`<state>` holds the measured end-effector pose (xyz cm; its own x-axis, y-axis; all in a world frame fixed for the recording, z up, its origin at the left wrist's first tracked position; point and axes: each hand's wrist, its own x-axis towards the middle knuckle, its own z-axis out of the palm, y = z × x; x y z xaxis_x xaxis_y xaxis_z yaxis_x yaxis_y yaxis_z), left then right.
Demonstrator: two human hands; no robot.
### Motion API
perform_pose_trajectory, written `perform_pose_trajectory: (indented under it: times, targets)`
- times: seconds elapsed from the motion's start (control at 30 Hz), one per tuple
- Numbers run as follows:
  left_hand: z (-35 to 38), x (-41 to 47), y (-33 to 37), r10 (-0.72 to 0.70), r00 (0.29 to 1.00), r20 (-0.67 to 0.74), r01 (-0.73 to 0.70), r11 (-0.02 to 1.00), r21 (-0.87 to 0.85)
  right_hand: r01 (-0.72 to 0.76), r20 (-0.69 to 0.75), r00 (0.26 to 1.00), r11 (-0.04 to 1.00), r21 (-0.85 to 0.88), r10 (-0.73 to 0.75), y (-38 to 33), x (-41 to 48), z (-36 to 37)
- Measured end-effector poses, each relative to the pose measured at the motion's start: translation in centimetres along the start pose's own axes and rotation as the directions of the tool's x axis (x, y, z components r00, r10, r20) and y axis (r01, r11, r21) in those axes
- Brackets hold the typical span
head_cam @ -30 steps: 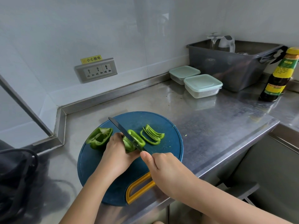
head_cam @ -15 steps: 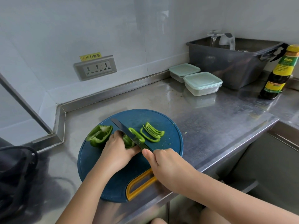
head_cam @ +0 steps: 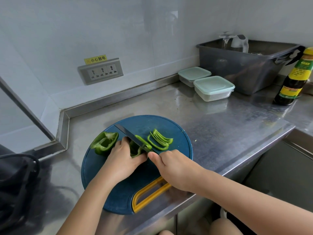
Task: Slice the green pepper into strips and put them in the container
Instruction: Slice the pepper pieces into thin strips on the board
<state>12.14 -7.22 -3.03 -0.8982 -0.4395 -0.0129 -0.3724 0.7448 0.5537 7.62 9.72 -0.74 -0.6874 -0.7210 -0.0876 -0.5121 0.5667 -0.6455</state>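
Note:
On the round blue cutting board (head_cam: 176, 133) my left hand (head_cam: 123, 158) holds down a piece of green pepper (head_cam: 135, 150) with curled fingers. My right hand (head_cam: 176, 168) grips a dark knife (head_cam: 128, 134) whose blade lies across that piece. Several cut strips (head_cam: 160, 139) lie to the right of the blade. An uncut pepper half (head_cam: 105, 143) rests hollow side up on the board's left. Two lidded containers, one nearer (head_cam: 213, 88) and one behind it (head_cam: 193, 75), stand at the back right.
The steel counter (head_cam: 228, 129) ends in an edge at the front right. A grey tub (head_cam: 245, 65) with glassware sits at the back, a dark sauce bottle (head_cam: 293, 78) beside it. A wall socket (head_cam: 100, 71) is behind. Black cables (head_cam: 17, 184) lie far left.
The knife blade has come down lower into the pepper piece and my right hand has shifted slightly. A fresh strip lies beside the blade.

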Motion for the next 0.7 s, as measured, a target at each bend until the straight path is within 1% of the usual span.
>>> perform_pose_trajectory:
  times: [0.17, 0.33, 0.43, 0.57, 0.7]
  targets:
    - [0.0, 0.0, 0.6, -0.047, 0.999, -0.023, 0.048, 0.998, 0.044, -0.033, 0.076, 0.997, 0.999, 0.028, 0.031, -0.5, 1.2, -0.7]
    - [0.0, -0.1, 1.0, -0.063, 0.997, -0.049, 0.066, 0.996, 0.055, -0.147, 0.143, 0.981, 0.982, 0.116, 0.13, 0.3, 0.2, -1.8]
    - [-0.2, -0.1, 1.0, -0.044, 0.999, -0.026, 0.046, 0.997, 0.066, -0.235, 0.226, 0.955, 0.954, 0.185, 0.191, 0.6, 0.3, -2.4]
    - [-0.4, 0.2, 1.0, -0.033, 0.999, -0.006, 0.034, 0.995, 0.089, -0.3, 0.287, 0.925, 0.942, 0.153, 0.248, 0.3, 1.1, -2.6]
    - [-0.4, 0.5, 1.0, -0.03, 1.0, 0.007, 0.029, 0.994, 0.103, -0.42, 0.377, 0.866, 0.886, 0.194, 0.328, 0.3, 2.3, -2.5]
